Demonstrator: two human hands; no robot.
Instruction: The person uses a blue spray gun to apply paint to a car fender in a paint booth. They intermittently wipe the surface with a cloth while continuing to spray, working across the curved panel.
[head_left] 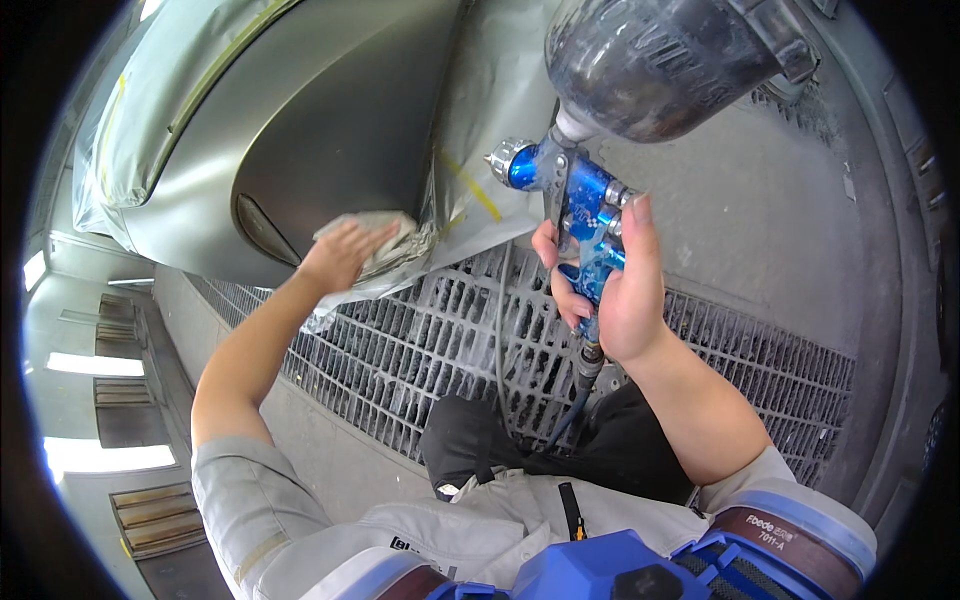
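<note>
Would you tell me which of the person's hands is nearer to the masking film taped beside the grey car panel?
Left. The left hand presses a cloth on the panel beside the masking film; the right hand holds the blue spray gun apart from it.

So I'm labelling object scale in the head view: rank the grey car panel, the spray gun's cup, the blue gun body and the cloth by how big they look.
1. Grey car panel.
2. Cup, though it sits close to the camera, so its apparent size is inflated.
3. Blue gun body and cloth look alike; the left hand partly covers the cloth, so no ranking.
</note>
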